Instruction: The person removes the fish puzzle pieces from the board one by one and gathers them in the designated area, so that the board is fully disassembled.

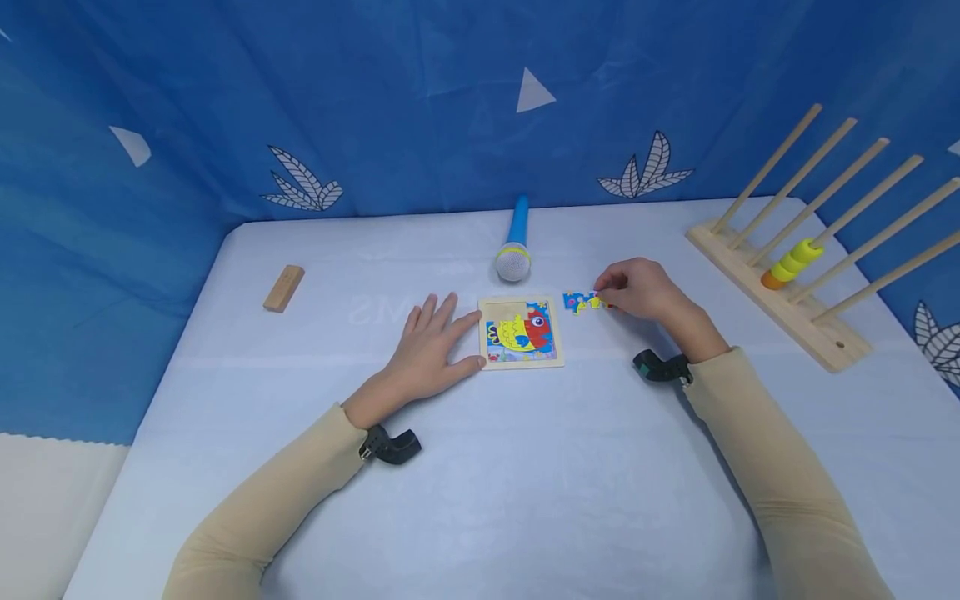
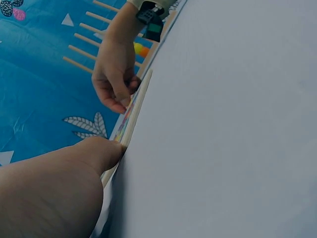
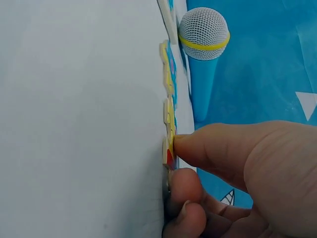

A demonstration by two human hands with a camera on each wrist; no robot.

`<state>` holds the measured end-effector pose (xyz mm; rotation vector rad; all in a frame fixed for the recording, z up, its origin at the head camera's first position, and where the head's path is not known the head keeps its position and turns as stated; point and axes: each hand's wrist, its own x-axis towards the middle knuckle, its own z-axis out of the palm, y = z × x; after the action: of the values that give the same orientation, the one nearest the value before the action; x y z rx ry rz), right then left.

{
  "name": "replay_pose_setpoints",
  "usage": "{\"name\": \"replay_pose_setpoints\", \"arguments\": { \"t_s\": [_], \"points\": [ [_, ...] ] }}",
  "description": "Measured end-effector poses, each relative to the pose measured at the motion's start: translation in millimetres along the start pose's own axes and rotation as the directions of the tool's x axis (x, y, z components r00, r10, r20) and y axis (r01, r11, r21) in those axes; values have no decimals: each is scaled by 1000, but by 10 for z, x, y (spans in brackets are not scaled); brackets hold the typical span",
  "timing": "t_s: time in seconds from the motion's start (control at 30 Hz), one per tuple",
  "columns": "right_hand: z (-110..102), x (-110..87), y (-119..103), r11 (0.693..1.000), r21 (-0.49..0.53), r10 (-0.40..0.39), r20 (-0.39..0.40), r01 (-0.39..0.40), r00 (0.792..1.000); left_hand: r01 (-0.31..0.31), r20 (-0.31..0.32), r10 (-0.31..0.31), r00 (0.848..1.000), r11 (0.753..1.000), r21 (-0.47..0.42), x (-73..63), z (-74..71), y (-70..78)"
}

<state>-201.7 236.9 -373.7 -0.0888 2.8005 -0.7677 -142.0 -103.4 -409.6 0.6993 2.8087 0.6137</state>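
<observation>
A square wooden puzzle tray (image 1: pixel 522 364) lies flat with a fish picture in it, yellow body and red head; bare wood shows at its upper left. My left hand (image 1: pixel 429 352) rests beside it with spread fingers, thumb and index fingertips at its left edge. Just right of the tray, blue and yellow jigsaw pieces (image 1: pixel 573 302) lie in a row. My right hand (image 1: pixel 641 290) pinches a piece at the row's right end between thumb and index finger. In the right wrist view the thumb presses that jigsaw piece (image 3: pixel 168 157), which has a red patch.
A toy microphone (image 1: pixel 513 262) with a blue handle lies behind the tray. At far left is a small wooden block (image 1: pixel 284 288). On the right stands a wooden peg rack (image 1: pixel 780 321), with yellow and orange rings (image 1: pixel 787 265) on one peg. A blue curtain (image 1: pixel 420 108) hangs behind the table.
</observation>
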Motion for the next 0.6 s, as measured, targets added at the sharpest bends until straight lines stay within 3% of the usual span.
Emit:
{"name": "replay_pose_setpoints", "arguments": {
  "t_s": [0.33, 0.6],
  "points": [
    [3, 4, 6, 1000, -10, -1, -2, 1, 1000, -7, -4, 7, 1000, 1000, 8, 9, 4, -10],
    [-32, 31, 67, 997, 74, 34, 20, -35, 999, -8, -10, 8, 1000, 1000, 7, 18, 29, -23]
  ]
}}
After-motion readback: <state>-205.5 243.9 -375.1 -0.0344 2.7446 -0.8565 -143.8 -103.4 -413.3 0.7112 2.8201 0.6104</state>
